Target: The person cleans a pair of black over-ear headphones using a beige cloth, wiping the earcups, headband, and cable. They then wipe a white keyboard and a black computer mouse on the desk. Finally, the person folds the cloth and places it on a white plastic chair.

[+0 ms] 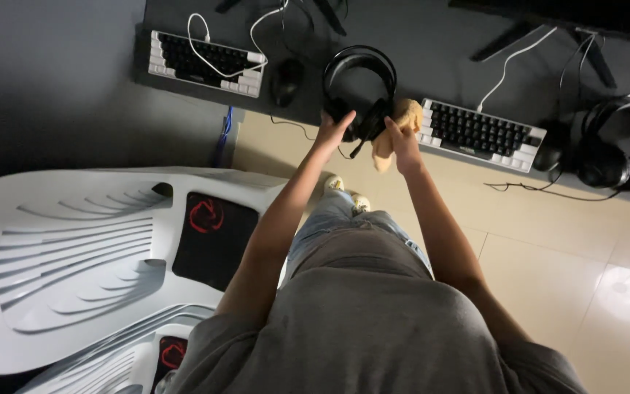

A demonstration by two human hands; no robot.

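A black over-ear headset (359, 76) is held up over the edge of a dark desk (417, 44). My left hand (333, 131) grips its left ear cup from below. My right hand (401, 138) holds a crumpled tan cloth (402, 120) pressed against the right ear cup. A thin black cable hangs from the headset toward the floor. Both my arms reach forward from my grey shirt.
A white-and-black keyboard (205, 62) and a black mouse (286, 80) lie at the left of the desk. Another keyboard (479, 135) and a second black headset (614, 146) lie at the right. A white moulded chair (74, 255) stands at my left over a beige tiled floor (548, 270).
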